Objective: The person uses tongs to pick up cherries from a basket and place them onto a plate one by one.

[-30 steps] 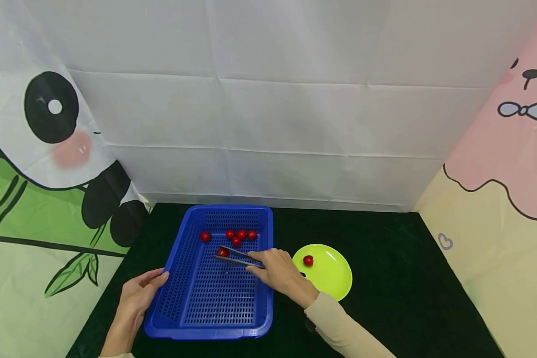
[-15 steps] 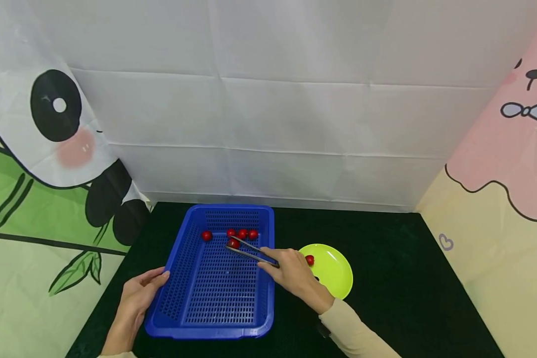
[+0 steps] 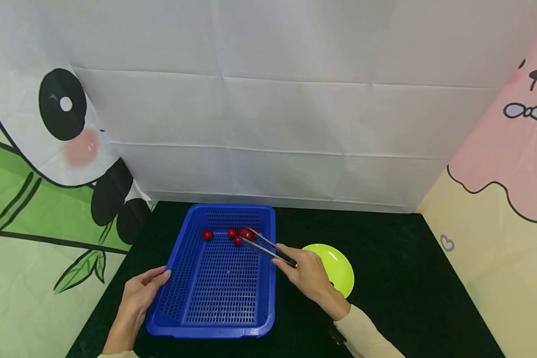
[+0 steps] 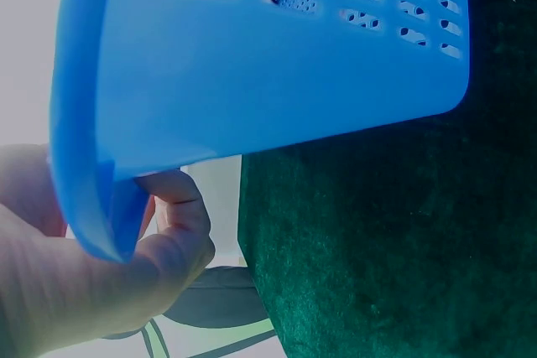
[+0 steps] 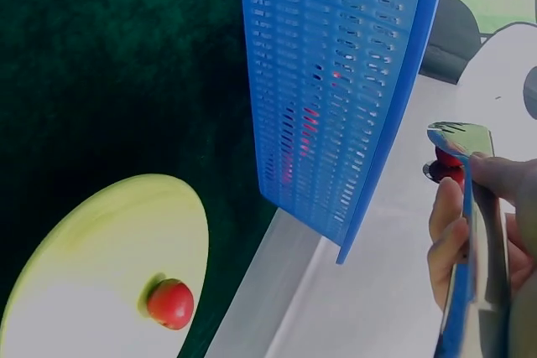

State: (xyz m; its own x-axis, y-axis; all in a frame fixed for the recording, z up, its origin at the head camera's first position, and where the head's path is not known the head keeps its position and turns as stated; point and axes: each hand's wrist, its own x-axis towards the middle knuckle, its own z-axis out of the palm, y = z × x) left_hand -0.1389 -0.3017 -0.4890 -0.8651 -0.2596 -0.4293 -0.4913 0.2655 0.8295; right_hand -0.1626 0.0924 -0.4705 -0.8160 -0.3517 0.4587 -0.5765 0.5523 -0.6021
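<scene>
Fingers (image 5: 447, 205) of R hand (image 3: 313, 278) grip tongs (image 5: 493, 249); L hand (image 3: 136, 293) holds basket (image 3: 173, 258) rim @ 9 o'clock. Tonged tomato (image 3: 248, 234) moved twd 1 o'clock: prob. lifted.

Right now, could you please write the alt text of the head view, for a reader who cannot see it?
A person's right hand holds tongs gripping a small red fruit over a blue basket containing more red fruits. The left hand holds the basket's left side. A yellow-green plate, partly hidden, lies to the right.
</scene>
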